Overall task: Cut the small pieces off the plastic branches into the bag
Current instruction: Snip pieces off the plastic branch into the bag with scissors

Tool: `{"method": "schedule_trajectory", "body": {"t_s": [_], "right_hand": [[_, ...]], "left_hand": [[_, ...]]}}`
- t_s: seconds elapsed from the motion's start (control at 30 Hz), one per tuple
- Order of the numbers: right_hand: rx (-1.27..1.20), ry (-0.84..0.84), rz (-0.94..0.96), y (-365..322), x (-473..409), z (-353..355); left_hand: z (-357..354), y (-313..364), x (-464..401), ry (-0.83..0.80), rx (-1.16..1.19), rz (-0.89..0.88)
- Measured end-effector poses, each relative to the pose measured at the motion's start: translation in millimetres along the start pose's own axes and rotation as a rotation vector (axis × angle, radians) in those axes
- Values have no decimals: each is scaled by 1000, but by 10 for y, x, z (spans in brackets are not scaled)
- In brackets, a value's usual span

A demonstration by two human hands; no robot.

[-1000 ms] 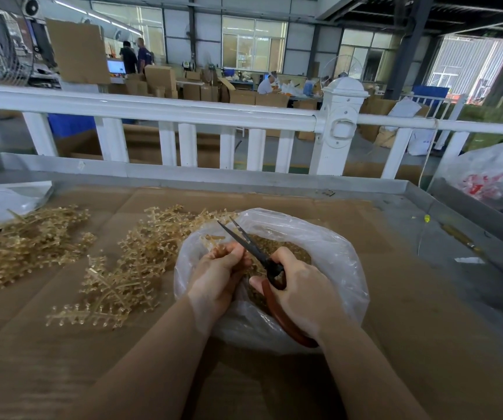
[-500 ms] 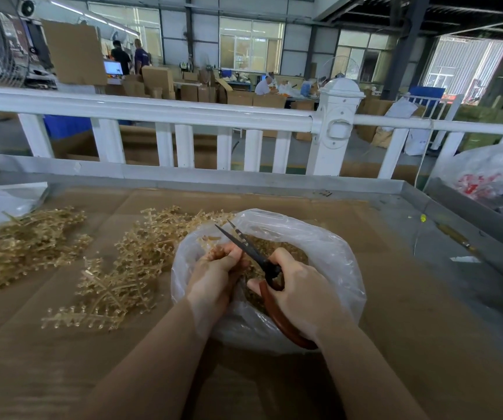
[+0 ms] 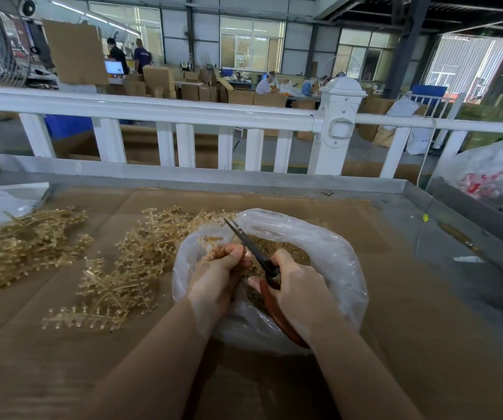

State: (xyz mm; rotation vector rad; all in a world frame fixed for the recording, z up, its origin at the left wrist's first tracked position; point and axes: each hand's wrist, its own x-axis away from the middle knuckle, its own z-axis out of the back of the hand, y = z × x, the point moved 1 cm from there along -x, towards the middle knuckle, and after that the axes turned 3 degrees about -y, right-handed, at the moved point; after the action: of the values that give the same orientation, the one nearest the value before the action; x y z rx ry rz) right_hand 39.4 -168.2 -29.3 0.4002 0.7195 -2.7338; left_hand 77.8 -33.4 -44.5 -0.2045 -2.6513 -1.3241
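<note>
Over the open mouth of the clear plastic bag (image 3: 329, 262), near centre, the left hand (image 3: 217, 280) pinches a gold plastic branch (image 3: 214, 239) while the right hand (image 3: 298, 295) grips red-handled scissors (image 3: 262, 265), blades together, evidently so cut pieces fall inside; uncut branches (image 3: 117, 268) lie left of the bag.

Bag (image 3: 329, 253): thin glossy clear plastic. Branches (image 3: 129, 268): translucent gold plastic. Scissors (image 3: 262, 268): dark metal blades. Tabletop (image 3: 426, 344): matt cardboard.
</note>
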Motion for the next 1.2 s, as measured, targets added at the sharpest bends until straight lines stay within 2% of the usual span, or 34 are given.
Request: {"method": "schedule_trajectory", "body": {"t_s": [0.6,0.7,0.87,1.07,1.2], "right_hand": [[50,-49,-47,42,-18,28],[16,-12,-52,64,-17,15],[41,57,-29,106,23,-33],[40,69,-32,194,92,-122],[28,117,-36,229,134,-146]], "left_hand": [[-46,-5,39,79,-95,20],[-31,-21,9,89,-83,13],[30,-27,16,-15,7,1],[54,-61,-9,68,20,-74],[47,-75,-1,41,49,-105]]}}
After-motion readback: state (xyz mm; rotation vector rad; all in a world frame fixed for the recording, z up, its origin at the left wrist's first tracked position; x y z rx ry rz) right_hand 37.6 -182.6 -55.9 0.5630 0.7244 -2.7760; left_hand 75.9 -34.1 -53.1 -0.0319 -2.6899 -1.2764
